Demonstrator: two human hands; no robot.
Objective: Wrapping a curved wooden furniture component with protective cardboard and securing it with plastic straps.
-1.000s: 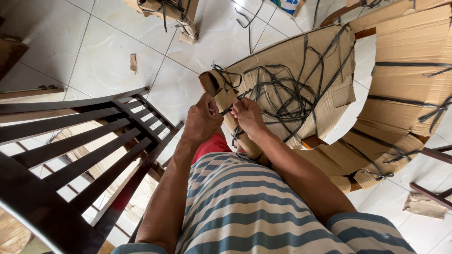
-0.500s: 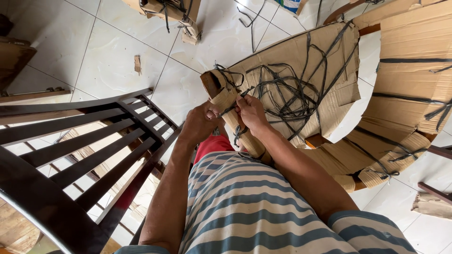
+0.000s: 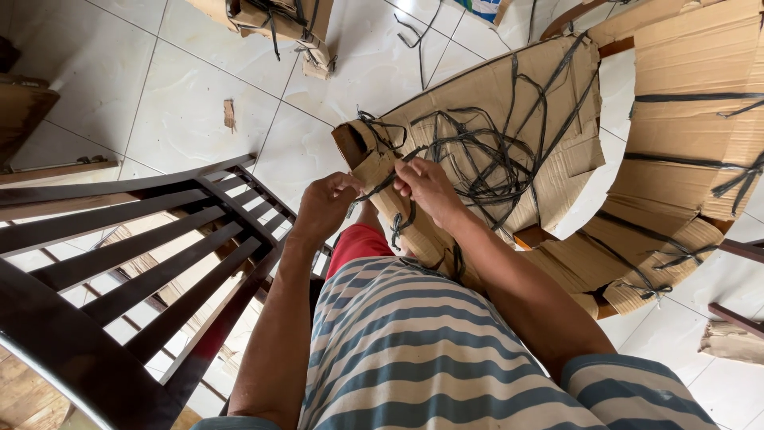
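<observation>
- Dark wooden chair (image 3: 143, 263) cut off by left and bottom edges.
- Cardboard-wrapped furniture (image 3: 692, 119) ran past right edge.
- Right hand (image 3: 430, 187) fingertips hid the black strap (image 3: 380, 185) where pinched.

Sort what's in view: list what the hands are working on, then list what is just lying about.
In hand:
left hand
right hand
black strap
cardboard-wrapped leg

Lying about:
dark wooden chair back
cardboard scrap
wrapped bundle
loose strap

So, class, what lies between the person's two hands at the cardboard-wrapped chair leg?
In the head view, a black strap runs between the left hand and right hand, across the cardboard wrap.
</observation>
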